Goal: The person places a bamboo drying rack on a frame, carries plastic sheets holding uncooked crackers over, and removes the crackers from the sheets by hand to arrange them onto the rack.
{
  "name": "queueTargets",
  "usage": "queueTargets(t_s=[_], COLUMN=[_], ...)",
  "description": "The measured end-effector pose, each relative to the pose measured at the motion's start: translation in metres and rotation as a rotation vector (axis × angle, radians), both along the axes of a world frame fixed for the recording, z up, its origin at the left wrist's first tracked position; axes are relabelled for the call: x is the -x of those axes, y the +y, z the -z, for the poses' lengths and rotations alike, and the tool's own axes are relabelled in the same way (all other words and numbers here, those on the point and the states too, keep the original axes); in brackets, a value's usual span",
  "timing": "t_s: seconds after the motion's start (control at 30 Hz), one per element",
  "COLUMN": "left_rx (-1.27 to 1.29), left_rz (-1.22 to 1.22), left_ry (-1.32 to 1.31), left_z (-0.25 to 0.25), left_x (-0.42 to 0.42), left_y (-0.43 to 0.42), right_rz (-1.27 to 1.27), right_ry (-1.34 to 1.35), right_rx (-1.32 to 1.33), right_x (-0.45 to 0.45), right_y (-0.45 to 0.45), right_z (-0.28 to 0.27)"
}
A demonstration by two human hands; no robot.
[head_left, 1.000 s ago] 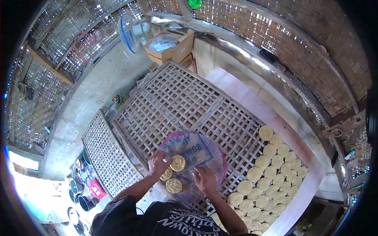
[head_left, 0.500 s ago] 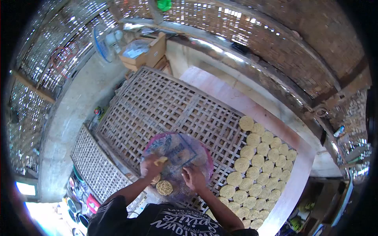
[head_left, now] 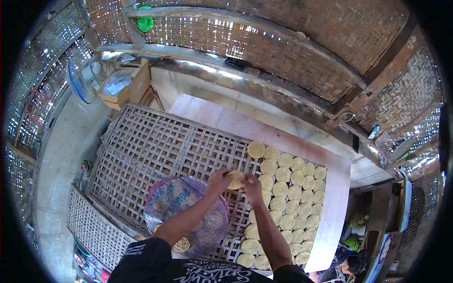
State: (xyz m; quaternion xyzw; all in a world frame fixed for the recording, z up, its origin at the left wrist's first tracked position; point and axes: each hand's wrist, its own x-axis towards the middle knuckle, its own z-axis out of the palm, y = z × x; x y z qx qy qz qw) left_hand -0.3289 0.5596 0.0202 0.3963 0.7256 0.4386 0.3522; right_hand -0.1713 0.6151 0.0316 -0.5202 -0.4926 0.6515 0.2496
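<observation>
My left hand (head_left: 219, 181) and my right hand (head_left: 252, 187) pinch opposite sides of a thin, round yellowish cracker disc (head_left: 235, 180). They hold it above the woven bamboo rack (head_left: 155, 137), just left of many similar discs (head_left: 292, 194) laid in close rows. Under my left forearm lies a round, plastic-covered surface (head_left: 177, 193) with a pink rim. Another disc (head_left: 181, 244) sits at its near edge, and one beside it is mostly hidden by my arm.
A pale board (head_left: 337, 188) runs under the rack's far and right sides. A second lattice rack (head_left: 96, 226) stands at left. A fan (head_left: 80, 80) and a cardboard box (head_left: 123, 87) are at the back left. Another person (head_left: 351, 264) is at the lower right.
Both hands have moved right and up, from over the plastic-covered surface to beside the rows. The disc, earlier in my left hand alone, is now between both hands. The view has turned right.
</observation>
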Motion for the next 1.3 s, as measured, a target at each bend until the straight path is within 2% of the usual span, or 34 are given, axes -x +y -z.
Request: queueTargets(t_s=[0.1,0.13,0.23,0.33,0.43,0.53,0.6,0.67,0.73,0.83,0.93,1.07,1.23,1.3], left_rx=[-0.028,-0.035,0.083,0.047,-0.132,-0.221,-0.209,-0.109,0.111,0.215,0.273,0.435,0.651,0.614], left_rz=[-0.035,-0.044,-0.066,-0.055,-0.087,-0.029,-0.040,-0.158,-0.243,-0.351,-0.468,-0.544,-0.338,-0.389], left_ry=[-0.081,-0.093,0.105,0.196,0.187,0.188,0.323,0.373,0.588,0.570,0.710,0.650,0.671,0.645], left_z=[0.043,0.042,0.036,0.035,0.025,0.000,-0.024,-0.026,-0.030,-0.013,-0.012,-0.005,0.006,0.071], left_x=[-0.027,-0.033,-0.042,-0.039,-0.029,-0.002,0.020,0.036,0.038,0.021,0.009,0.016,0.036,0.066], left_y=[0.060,0.072,0.095,0.099,0.079,0.011,-0.058,-0.140,-0.217,-0.308,-0.333,-0.324,-0.329,-0.370], right_rz=[0.002,-0.003,-0.017,-0.088,0.019,0.075,-0.070,-0.243,-0.489,-0.620,-0.664,-0.677,-0.710,-0.731], right_ry=[-0.428,-0.488,-0.634,-0.762,-0.770,-0.691,-0.613,-0.533,-0.451,-0.144,-0.092,-0.147,-0.233,-0.214], right_rx=[-0.584,-0.636,-0.755,-0.954,-0.969,-0.874,-0.862,-0.878,-0.755,-0.804,-0.766,-0.816,-0.814,-0.823], right_x=[-0.015,-0.018,-0.019,-0.019,-0.016,-0.014,-0.018,-0.019,-0.016,-0.004,0.003,0.005,0.001,0.002], right_y=[0.049,0.058,0.081,0.088,0.075,0.042,0.004,-0.048,-0.107,-0.177,-0.210,-0.213,-0.209,-0.209], right_z=[0.026,0.025,0.033,0.039,0.030,0.006,0.007,0.010,0.010,0.007,0.015,0.016,0.010,0.012])
